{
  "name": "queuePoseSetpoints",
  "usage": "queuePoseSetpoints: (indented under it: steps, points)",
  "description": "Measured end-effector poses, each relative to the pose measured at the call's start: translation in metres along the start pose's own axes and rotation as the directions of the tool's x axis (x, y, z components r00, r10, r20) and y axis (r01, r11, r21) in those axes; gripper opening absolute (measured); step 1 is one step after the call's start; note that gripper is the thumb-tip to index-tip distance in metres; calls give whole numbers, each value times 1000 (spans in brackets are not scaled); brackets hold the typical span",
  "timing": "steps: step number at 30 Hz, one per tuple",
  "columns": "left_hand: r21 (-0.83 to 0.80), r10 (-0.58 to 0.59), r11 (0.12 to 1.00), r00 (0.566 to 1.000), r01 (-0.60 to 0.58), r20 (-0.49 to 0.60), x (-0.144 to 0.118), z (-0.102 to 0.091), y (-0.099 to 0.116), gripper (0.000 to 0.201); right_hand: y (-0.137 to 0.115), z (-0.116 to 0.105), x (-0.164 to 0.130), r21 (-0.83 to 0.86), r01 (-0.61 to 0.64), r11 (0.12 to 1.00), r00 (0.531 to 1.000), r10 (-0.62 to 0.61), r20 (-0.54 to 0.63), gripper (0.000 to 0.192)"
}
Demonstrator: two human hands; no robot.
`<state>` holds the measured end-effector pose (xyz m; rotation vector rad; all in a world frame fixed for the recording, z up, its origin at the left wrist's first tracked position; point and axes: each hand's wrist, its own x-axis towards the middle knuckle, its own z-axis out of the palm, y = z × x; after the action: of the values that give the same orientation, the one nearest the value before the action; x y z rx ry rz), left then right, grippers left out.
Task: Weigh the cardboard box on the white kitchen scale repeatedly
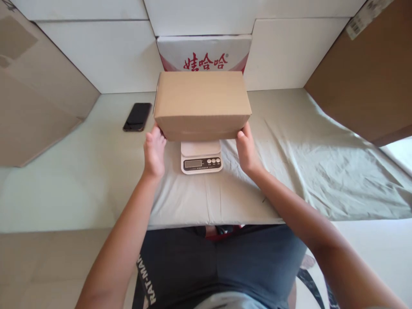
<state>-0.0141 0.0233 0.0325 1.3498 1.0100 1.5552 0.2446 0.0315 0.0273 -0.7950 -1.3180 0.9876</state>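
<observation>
The cardboard box [202, 105] sits over the kitchen scale [201, 157], covering most of its platform; only the near strip w/ the display and 3 buttons shows. Can't tell if its weight is fully on the scale yet or partly carried by the hands. Left hand [154, 150] grips the box's near left bottom corner, fingers curled against the side. Right hand [246, 148] does the same at the near right corner.

Risks, as I judge them: the box is much wider than the scale, so it overhangs on both sides and could tip or slide off if set off-centre. The scale rests on a wrinkled grey-green cloth [309, 163] over the tabletop, a soft base, so it may rock and read wrong. A far edge of the box touching the printed white carton [206, 53] behind would also skew things.

Materials: box is plain brown corrugated card, matte, sharp-edged, closed. Scale is smooth white plastic, rounded corners. A black phone [137, 116], glossy and flat, lies to the left, well apart. White panels and brown card sheets wall the space.
</observation>
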Motion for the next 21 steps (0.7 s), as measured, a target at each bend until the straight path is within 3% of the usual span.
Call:
queuePoseSetpoints:
  steps: [5,13,21]
  points:
    - [48,-17,999,999,19,-41,-26,4,-8,89,16,-1,-17,-22,22,1000,996,-23,-83,63]
    - [48,-72,996,996,74,-56,-24,4,-13,89,16,0,-20,46,-19,999,998,22,-59,54]
    - [88,-45,995,992,56,-116,-27,4,-17,90,18,0,-17,45,-32,998,997,34,-62,51]
